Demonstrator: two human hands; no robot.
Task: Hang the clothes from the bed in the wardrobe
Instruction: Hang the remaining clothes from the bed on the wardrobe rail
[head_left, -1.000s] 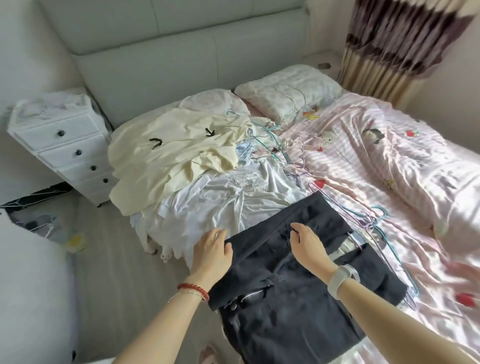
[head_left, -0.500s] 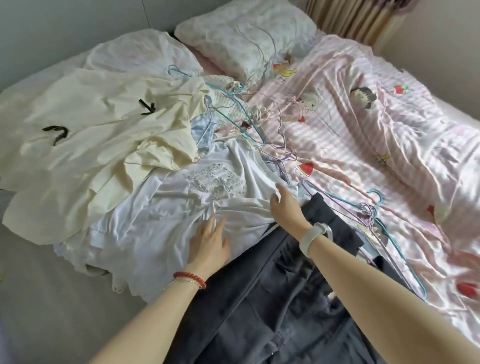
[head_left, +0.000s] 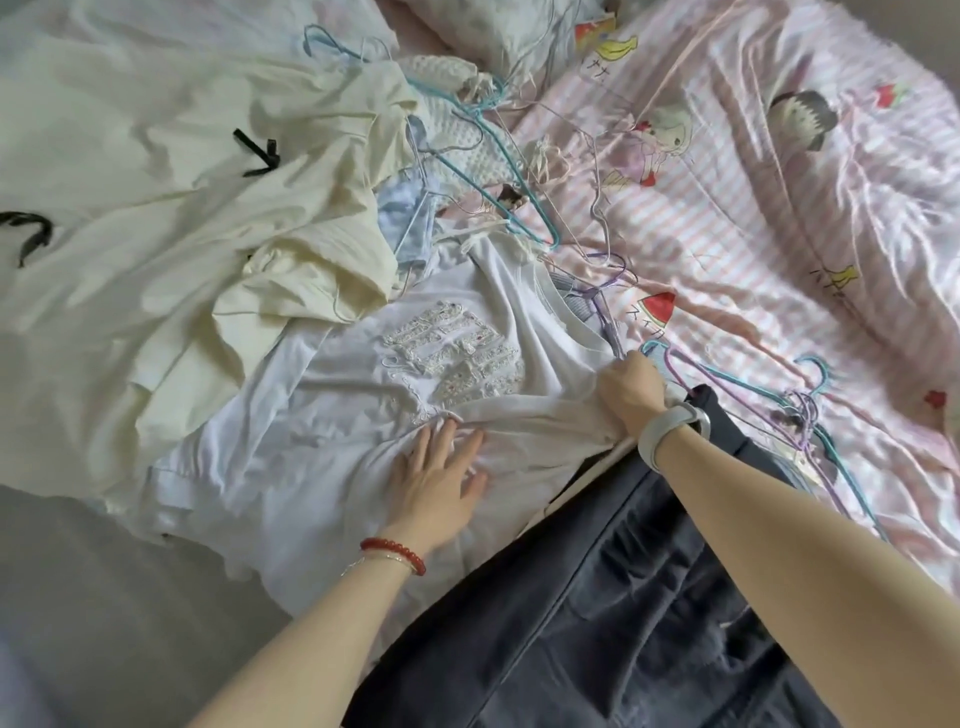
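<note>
— On the bed (head_left: 779, 249), where is she now?

— Both hands are on the white embroidered top (head_left: 363, 405), which lies spread across the near part of the bed between the cream garment (head_left: 156, 171) and the dark grey trousers (head_left: 597, 613). Her left hand (head_left: 441, 478) lies flat on its lower part, fingers straight and spread, holding nothing. Her right hand (head_left: 631, 389) has its fingers curled into a bunch of the top's cloth at its right edge, close beside a purple hanger (head_left: 605, 317).

— What could go wrong?

— I think the tangle of wire hangers (head_left: 519, 171) is the risk. One of them appears to lie partly under the top's neckline, so lifting the top could snag it and pull the rest along. The cream garment's hem also overlaps the top's upper corner, so a quick pull might tug it towards the floor. The beaded embroidery could catch on a hook too.

— Count things for me.

— Two hands. Three large garments: the cream one, the white top and the dark trousers, plus a pale blue piece (head_left: 410, 228) half buried. The hangers I can't count exactly: blue, purple, pink and white wires cross each other, so several at least. One pillow (head_left: 498, 31) at the top edge, and two black bows (head_left: 257, 150) on the cream garment.
</note>
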